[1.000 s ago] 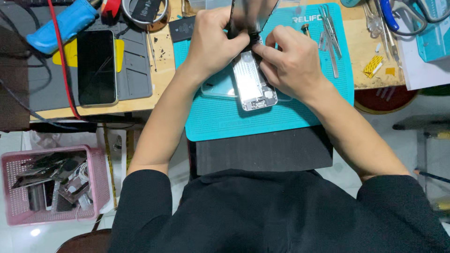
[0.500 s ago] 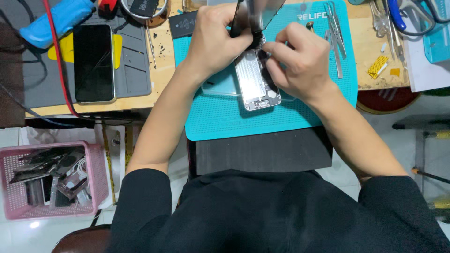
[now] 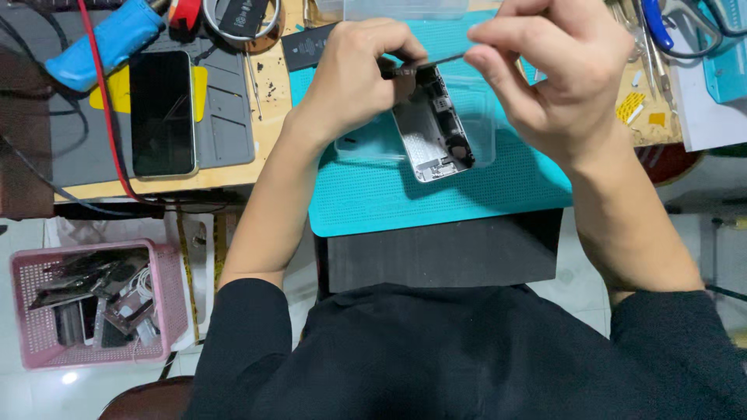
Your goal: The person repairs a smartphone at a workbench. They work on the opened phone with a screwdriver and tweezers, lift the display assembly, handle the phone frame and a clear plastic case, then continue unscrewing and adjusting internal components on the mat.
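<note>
Head view, looking down on a workbench.

- Opened phone chassis (image 3: 433, 128): silver, back up, innards exposed; lying tilted on teal work mat (image 3: 373, 202), partly over a clear plastic cover (image 3: 366, 144).
- Left hand (image 3: 354, 74): fingers curled shut at the chassis's upper end, pinching a thin dark strip (image 3: 412, 66) that runs across to the other hand.
- Right hand (image 3: 545, 70): raised above the mat, thumb and forefinger closed on the strip's far end, remaining fingers loosely bent.
- Black phone (image 3: 162, 113): screen up, on grey mat (image 3: 226, 117), well apart to the left.
- Blue tool (image 3: 105, 43) and red cable (image 3: 101, 101): upper left of the bench.
- Tweezers and small tools (image 3: 646, 39): upper right; details too small to tell.
- Pink basket (image 3: 31, 311): on the floor at lower left, holding phone parts.
</note>
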Demonstrator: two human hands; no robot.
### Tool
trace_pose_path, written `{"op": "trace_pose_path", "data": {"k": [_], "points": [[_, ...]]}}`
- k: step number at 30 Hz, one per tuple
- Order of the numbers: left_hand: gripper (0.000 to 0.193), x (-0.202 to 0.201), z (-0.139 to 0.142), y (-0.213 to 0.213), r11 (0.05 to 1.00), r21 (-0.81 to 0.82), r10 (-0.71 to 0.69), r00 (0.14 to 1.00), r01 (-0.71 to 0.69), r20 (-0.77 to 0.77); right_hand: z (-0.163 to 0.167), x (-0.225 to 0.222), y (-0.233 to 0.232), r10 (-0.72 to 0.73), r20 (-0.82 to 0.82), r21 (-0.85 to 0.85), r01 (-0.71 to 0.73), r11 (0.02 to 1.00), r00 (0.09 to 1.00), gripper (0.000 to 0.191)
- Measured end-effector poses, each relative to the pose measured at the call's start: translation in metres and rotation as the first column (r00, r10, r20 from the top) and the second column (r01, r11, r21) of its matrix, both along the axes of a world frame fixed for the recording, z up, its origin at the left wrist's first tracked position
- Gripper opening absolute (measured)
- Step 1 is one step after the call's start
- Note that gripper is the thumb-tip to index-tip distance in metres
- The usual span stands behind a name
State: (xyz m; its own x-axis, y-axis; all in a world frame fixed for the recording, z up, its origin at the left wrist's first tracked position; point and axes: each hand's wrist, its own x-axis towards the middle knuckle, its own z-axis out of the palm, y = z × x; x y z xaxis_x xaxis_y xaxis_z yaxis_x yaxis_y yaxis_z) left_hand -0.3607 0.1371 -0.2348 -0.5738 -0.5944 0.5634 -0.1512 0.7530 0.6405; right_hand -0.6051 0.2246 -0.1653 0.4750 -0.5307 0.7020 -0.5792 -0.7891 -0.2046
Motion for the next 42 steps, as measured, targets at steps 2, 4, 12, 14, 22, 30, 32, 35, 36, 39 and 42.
{"op": "trace_pose_path", "data": {"k": [2, 4, 12, 14, 22, 30, 32, 35, 36, 39, 42], "points": [[0.019, 0.003, 0.010, 0.004, 0.999, 0.016, -0.028, 0.997, 0.027, 0.076, 0.005, -0.004, 0.004, 0.011, -0.003, 0.016, -0.011, 1.000, 1.000, 0.009], [0.030, 0.009, 0.020, 0.009, 0.986, 0.075, -0.151, 0.986, 0.146, 0.074, 0.011, -0.009, 0.011, -0.008, -0.020, 0.042, 0.008, 0.999, 1.000, 0.010], [0.045, 0.009, 0.016, -0.004, 0.899, 0.360, -0.264, 0.964, 0.249, -0.007, 0.020, -0.040, 0.009, 0.186, -0.063, 0.417, -0.143, 0.898, 0.981, 0.035], [0.036, 0.001, 0.009, -0.008, 0.895, 0.417, -0.175, 0.985, 0.158, 0.001, 0.015, -0.043, 0.010, 0.171, -0.104, 0.485, -0.100, 0.869, 0.980, 0.044], [0.025, -0.019, 0.006, -0.003, 0.979, 0.204, -0.022, 0.999, 0.012, 0.049, -0.002, -0.053, 0.020, 0.166, -0.180, 0.491, -0.057, 0.869, 0.970, 0.053], [0.026, -0.033, 0.017, 0.018, 0.970, 0.169, 0.158, 0.982, -0.173, 0.100, 0.009, -0.047, 0.044, 0.095, -0.199, 0.568, 0.036, 0.822, 0.975, 0.058], [0.026, -0.036, 0.021, 0.022, 0.963, 0.157, 0.201, 0.971, -0.220, 0.131, 0.015, -0.041, 0.052, 0.087, -0.173, 0.553, 0.023, 0.833, 0.981, 0.067], [0.025, -0.040, 0.023, 0.028, 0.953, 0.147, 0.246, 0.960, -0.265, 0.135, 0.015, -0.023, 0.069, -0.088, -0.277, 0.435, 0.207, 0.876, 0.957, 0.086], [0.025, -0.042, 0.023, 0.030, 0.951, 0.166, 0.246, 0.963, -0.262, 0.111, 0.014, -0.016, 0.072, -0.116, -0.301, 0.412, 0.239, 0.880, 0.947, 0.086], [0.027, -0.042, 0.023, 0.030, 0.942, 0.223, 0.248, 0.968, -0.253, 0.049, 0.015, -0.006, 0.078, -0.174, -0.336, 0.373, 0.301, 0.878, 0.926, 0.084], [0.029, -0.033, 0.028, 0.028, 0.935, 0.330, 0.176, 0.978, -0.131, -0.111, 0.025, -0.008, 0.080, -0.170, -0.280, 0.346, 0.264, 0.900, 0.945, 0.081]]}}
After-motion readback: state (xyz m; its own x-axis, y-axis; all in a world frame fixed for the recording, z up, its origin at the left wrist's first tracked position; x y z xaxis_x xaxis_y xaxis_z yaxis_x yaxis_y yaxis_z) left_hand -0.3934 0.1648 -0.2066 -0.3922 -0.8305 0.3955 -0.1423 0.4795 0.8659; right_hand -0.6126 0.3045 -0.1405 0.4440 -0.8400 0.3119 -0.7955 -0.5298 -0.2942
